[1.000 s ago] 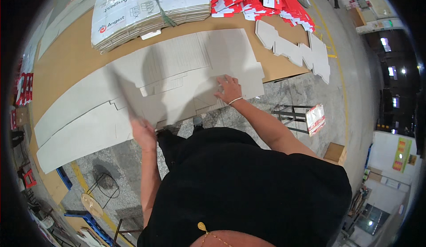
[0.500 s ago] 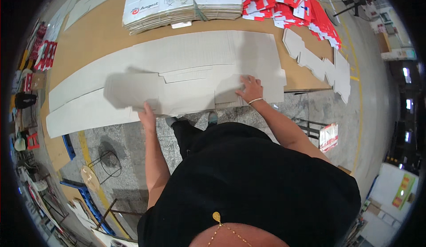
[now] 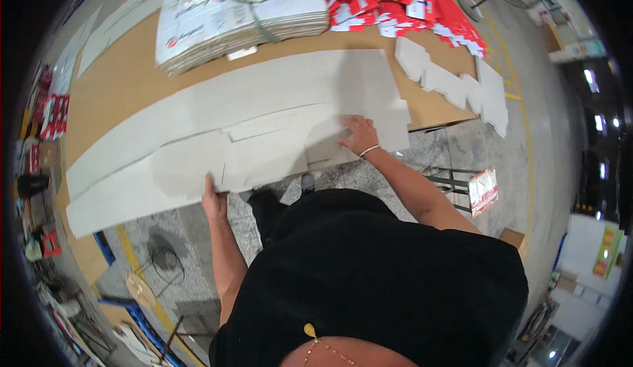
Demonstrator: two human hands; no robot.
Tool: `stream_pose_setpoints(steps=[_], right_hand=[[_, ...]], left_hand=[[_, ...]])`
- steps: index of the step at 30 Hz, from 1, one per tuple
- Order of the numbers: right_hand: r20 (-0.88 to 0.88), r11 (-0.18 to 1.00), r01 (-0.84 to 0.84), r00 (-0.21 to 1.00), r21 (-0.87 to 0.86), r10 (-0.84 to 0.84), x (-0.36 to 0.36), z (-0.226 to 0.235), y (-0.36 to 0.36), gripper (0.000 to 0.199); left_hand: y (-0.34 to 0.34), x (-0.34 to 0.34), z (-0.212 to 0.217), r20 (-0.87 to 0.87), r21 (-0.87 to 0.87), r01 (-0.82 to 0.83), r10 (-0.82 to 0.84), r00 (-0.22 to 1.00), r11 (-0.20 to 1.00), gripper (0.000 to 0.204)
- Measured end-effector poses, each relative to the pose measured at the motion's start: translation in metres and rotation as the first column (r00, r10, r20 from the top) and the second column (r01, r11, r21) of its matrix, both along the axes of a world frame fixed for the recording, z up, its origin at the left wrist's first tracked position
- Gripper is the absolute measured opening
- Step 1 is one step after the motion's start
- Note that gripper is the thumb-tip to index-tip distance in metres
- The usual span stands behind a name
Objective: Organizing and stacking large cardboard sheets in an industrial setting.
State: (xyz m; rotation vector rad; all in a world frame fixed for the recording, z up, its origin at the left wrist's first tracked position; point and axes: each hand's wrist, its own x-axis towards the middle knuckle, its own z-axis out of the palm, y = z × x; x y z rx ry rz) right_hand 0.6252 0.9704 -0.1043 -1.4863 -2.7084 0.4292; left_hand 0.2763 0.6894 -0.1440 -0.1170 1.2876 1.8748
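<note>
Pinching near edge of the white cardboard sheet (image 3: pixel 264 159) with left hand (image 3: pixel 214 203), right hand (image 3: pixel 361 135) spread on top; probably light, stiff but crease-prone, best held two-handed by edges.

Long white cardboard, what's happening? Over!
Left bare hand at near edge; right bare hand spread on top. Long white cardboard lying flat. Bundled white cardboard stack beyond.

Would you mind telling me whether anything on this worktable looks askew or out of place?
The red-and-white pile at the far right of the table is jumbled, its pieces lying at differing angles; the white cut-out cardboard juts past the right edge.
</note>
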Motion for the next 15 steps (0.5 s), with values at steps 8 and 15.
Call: stream_pose_setpoints(steps=[8, 15], right_hand=[[-0.318, 0.286, 0.141, -0.492, -0.948, -0.81, 0.17, -0.046, 0.187, 0.043], [-0.229, 0.387, -0.057, -0.723, -0.92, -0.651, 0.154, -0.035, 0.257, 0.064]], left_hand=[[0.009, -0.003, -0.008, 0.178, 0.079, 0.025, -0.039, 0.983, 0.997, 0.04], [0.003, 0.0, 0.01, 0.175, 0.014, -0.026, 0.023, 0.984, 1.0, 0.038]])
